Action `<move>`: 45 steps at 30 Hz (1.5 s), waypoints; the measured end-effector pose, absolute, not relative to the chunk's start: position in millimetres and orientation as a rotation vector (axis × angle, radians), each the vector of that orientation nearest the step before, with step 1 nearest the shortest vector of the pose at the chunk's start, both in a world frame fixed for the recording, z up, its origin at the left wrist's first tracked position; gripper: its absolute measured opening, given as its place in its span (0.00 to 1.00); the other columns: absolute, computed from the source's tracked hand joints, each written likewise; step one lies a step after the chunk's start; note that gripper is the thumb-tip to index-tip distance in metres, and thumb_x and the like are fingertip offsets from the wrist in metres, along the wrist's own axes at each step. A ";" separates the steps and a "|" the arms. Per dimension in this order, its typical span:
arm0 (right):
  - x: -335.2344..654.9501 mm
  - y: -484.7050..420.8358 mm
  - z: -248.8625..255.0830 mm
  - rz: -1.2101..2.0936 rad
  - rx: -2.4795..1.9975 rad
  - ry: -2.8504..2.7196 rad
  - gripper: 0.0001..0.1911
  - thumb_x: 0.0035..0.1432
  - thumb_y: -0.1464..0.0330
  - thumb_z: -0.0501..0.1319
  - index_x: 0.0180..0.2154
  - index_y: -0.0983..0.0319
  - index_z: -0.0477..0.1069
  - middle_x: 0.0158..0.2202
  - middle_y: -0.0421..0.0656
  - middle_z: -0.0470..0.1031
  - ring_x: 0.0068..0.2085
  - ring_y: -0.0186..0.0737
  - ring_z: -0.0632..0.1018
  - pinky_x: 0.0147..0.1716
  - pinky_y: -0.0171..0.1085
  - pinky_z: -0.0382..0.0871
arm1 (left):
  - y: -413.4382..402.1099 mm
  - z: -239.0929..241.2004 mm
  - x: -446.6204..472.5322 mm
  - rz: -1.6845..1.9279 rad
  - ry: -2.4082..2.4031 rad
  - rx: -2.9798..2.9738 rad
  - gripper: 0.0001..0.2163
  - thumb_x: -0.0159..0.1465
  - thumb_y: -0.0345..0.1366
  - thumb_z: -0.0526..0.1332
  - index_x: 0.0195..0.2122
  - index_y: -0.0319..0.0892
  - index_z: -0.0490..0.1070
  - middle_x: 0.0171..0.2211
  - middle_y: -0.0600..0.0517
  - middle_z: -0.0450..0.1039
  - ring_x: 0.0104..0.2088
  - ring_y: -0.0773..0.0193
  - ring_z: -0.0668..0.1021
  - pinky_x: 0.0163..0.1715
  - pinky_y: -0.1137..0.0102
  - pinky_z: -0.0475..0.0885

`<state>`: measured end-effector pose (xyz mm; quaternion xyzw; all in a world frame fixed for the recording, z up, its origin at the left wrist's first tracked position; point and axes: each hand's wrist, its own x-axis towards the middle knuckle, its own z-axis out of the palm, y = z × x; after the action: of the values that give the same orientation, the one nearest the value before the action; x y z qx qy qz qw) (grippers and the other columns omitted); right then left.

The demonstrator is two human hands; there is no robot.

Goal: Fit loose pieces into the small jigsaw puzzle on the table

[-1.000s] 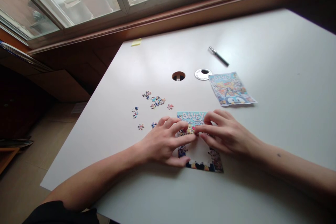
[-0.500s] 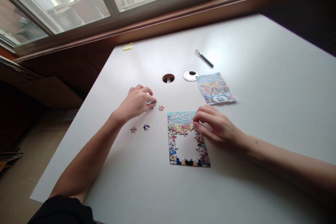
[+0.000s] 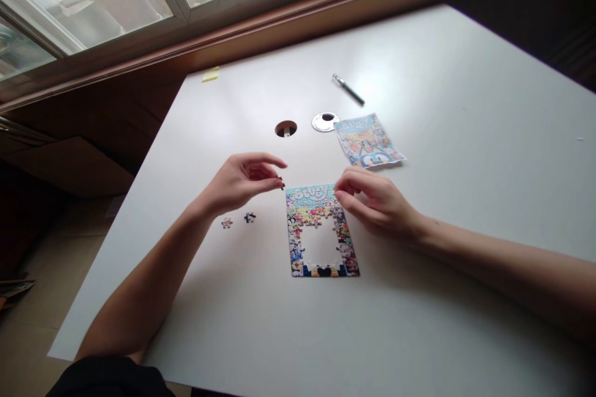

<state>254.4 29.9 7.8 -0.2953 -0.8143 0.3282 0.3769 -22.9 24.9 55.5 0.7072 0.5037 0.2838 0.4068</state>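
My left hand [image 3: 254, 180] hovers low over the table, index finger stretched and thumb apart from it. At the thumb's tip a puzzle piece [image 3: 282, 183] shows, partly hidden. Nearer me lie two loose pieces, a light patterned puzzle piece [image 3: 226, 223] and a dark blue and white puzzle piece [image 3: 250, 217]. My right hand [image 3: 372, 198] is closed at the upper right edge of the jigsaw puzzle [image 3: 295, 232], fingertips over its corner; whatever they pinch is hidden. The puzzle has its border and top rows filled, around a bare white middle.
Behind the puzzle lies a creased picture sheet [image 3: 370, 139] with matching artwork. Farther back are a black pen [image 3: 348, 89], a round silver cover [image 3: 323, 122] and a cable hole [image 3: 285, 129]. A yellow sticker [image 3: 211, 74] marks the far left corner by the window.
My left hand's index finger has lifted away from the thumb, and the hand has shifted right towards the puzzle. My right hand stays at the puzzle's edge. The view has shifted slightly.
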 end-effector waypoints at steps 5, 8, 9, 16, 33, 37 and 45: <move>256.0 28.1 7.4 0.817 -0.689 -2.105 0.01 0.61 0.72 0.61 0.35 0.62 0.71 0.31 0.41 0.68 0.32 0.37 0.69 0.34 0.38 0.65 | -7.9 40.3 22.4 0.830 1.128 1.393 0.10 0.58 0.38 0.71 0.36 0.37 0.78 0.29 0.49 0.80 0.30 0.63 0.83 0.34 0.69 0.81; 256.4 27.7 6.6 0.758 -0.615 -2.145 0.03 0.60 0.70 0.64 0.38 0.62 0.73 0.31 0.41 0.69 0.33 0.38 0.71 0.35 0.38 0.67 | -14.2 34.9 31.7 0.915 1.097 1.325 0.10 0.57 0.37 0.72 0.35 0.36 0.77 0.28 0.49 0.80 0.29 0.64 0.83 0.33 0.70 0.82; 256.3 27.7 6.2 0.739 -0.603 -2.146 0.03 0.60 0.70 0.64 0.38 0.61 0.74 0.31 0.42 0.69 0.33 0.38 0.71 0.35 0.38 0.67 | -14.2 34.0 32.2 0.921 1.081 1.316 0.10 0.57 0.36 0.72 0.35 0.36 0.77 0.28 0.49 0.81 0.29 0.63 0.83 0.33 0.70 0.83; 255.9 27.1 7.0 0.728 -0.599 -2.122 0.01 0.60 0.70 0.65 0.36 0.60 0.74 0.30 0.42 0.70 0.32 0.37 0.71 0.33 0.38 0.69 | -12.1 31.0 31.1 0.893 1.049 1.323 0.11 0.58 0.38 0.72 0.35 0.36 0.76 0.29 0.48 0.81 0.30 0.61 0.84 0.33 0.68 0.83; 258.8 29.1 12.5 0.755 -0.665 -2.148 0.01 0.58 0.71 0.64 0.32 0.61 0.75 0.28 0.41 0.72 0.29 0.35 0.71 0.28 0.35 0.68 | -13.3 21.2 32.5 0.954 1.086 1.575 0.10 0.61 0.38 0.68 0.41 0.38 0.77 0.36 0.46 0.81 0.35 0.62 0.83 0.36 0.67 0.81; 265.0 39.4 13.1 0.798 -0.621 -2.326 0.02 0.56 0.72 0.64 0.30 0.61 0.75 0.26 0.39 0.69 0.27 0.33 0.69 0.28 0.34 0.65 | -9.6 13.3 24.0 1.105 1.178 2.089 0.06 0.64 0.31 0.61 0.37 0.40 0.79 0.35 0.47 0.79 0.34 0.65 0.79 0.35 0.68 0.76; 266.0 42.5 6.8 0.791 -0.571 -2.437 0.04 0.54 0.74 0.63 0.28 0.61 0.74 0.24 0.39 0.68 0.28 0.34 0.67 0.29 0.34 0.63 | -7.0 2.9 19.0 0.947 0.945 2.473 0.07 0.60 0.28 0.62 0.37 0.44 0.76 0.37 0.49 0.76 0.37 0.62 0.75 0.40 0.64 0.75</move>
<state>266.0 42.5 6.8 -0.2102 -0.8977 0.2912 0.2554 19.0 -7.0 2.9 0.8676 0.3314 0.3323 0.1643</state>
